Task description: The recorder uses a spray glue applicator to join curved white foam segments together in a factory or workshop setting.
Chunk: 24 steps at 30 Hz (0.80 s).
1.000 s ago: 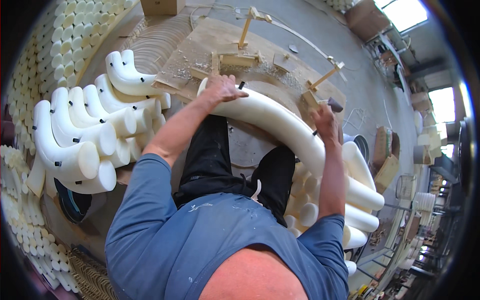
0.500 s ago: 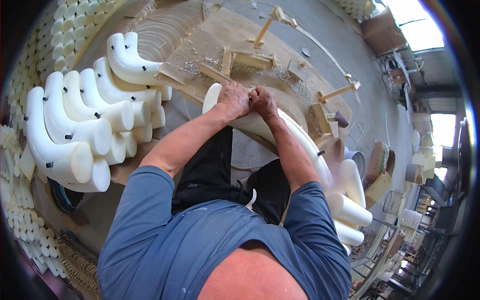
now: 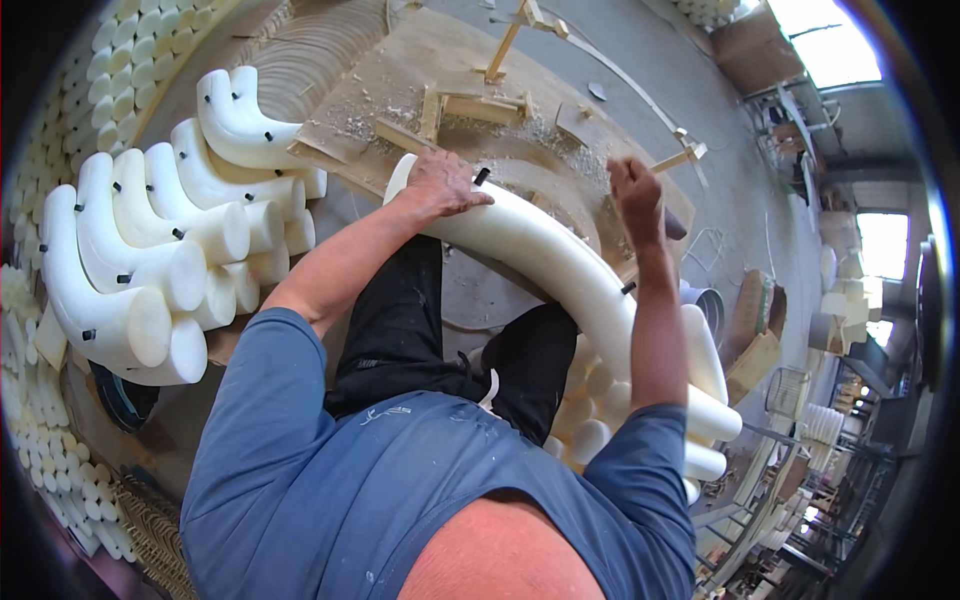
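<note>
The white tube [image 3: 550, 238] lies in an arc across the legs [image 3: 392, 320], its left end far and its right side nearer. The left hand [image 3: 438, 186] grasps the left end from above, thumb just beside a black peg [image 3: 481, 177]; a second peg [image 3: 628, 288] stands farther right. The right hand [image 3: 635, 192] is raised apart from the tube, fingers curled; whether they enclose something small cannot be told. Beyond lies a board [image 3: 440, 50]; at left, bent tubes [image 3: 110, 290] are stacked.
</note>
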{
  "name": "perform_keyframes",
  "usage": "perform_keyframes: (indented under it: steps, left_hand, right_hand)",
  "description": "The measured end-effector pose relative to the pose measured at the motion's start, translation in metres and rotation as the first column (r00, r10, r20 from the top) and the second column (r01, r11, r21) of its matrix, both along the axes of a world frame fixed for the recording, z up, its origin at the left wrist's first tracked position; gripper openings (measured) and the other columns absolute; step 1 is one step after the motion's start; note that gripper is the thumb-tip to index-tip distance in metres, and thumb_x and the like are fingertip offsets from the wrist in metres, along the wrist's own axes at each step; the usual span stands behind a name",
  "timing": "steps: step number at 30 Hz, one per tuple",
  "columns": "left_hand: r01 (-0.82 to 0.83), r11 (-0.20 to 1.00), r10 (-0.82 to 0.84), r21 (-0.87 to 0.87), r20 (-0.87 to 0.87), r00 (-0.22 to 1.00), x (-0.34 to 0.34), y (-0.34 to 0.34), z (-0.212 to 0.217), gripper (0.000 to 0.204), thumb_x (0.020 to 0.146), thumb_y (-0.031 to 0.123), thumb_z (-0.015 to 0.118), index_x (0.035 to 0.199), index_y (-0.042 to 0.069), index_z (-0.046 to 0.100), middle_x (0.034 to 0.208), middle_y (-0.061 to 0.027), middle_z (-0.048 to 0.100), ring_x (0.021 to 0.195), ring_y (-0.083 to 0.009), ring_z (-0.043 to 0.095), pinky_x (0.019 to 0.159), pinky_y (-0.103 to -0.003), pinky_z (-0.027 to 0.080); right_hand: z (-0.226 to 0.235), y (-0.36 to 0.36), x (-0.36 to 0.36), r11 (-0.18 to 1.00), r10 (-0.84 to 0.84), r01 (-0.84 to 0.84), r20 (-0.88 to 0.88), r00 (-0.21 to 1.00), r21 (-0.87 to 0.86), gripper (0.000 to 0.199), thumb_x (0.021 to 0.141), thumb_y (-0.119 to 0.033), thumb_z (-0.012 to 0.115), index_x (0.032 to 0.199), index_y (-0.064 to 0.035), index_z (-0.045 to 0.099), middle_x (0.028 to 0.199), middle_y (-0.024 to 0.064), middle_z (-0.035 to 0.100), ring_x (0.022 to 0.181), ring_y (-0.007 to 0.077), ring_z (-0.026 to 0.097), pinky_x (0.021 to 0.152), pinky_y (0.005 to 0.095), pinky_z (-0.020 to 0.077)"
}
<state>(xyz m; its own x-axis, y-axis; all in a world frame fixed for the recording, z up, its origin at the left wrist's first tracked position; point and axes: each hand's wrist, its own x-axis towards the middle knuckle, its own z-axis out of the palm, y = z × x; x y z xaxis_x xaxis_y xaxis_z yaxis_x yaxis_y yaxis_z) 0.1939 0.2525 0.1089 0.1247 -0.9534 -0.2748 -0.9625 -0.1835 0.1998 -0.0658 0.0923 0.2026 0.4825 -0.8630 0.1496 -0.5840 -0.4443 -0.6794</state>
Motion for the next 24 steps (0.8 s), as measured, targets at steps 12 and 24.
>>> perform_keyframes:
  steps: [12, 24]
  left_hand:
    - [-0.208, 0.959, 0.015, -0.193, -0.696, 0.717, 0.064, 0.012, -0.048, 0.060, 0.083, 0.051, 0.080, 0.119, 0.003, 0.075, 0.112, -0.0204, 0.076, 0.105, -0.0344, 0.072, 0.094, -0.041, 0.055]
    - [-0.274, 0.856, 0.075, -0.438, -0.418, 0.905, 0.050, 0.056, -0.042, 0.071, 0.074, 0.047, 0.088, 0.128, 0.003, 0.071, 0.126, -0.0206, 0.068, 0.120, -0.0358, 0.062, 0.106, -0.043, 0.049]
  right_hand:
    - [-0.096, 0.106, -0.289, 0.848, -0.513, 0.531, -0.245, 0.823, 0.008, 0.049, 0.098, -0.039, 0.069, 0.127, -0.0001, 0.068, 0.131, 0.0197, 0.068, 0.123, 0.0331, 0.063, 0.107, 0.0406, 0.0463]
    - [-0.129, 0.133, -0.300, 0.779, -0.615, 0.553, 0.194, 0.764, 0.295, 0.056, 0.093, -0.038, 0.072, 0.134, -0.0009, 0.066, 0.128, 0.0160, 0.069, 0.116, 0.0237, 0.064, 0.102, 0.0341, 0.0480]
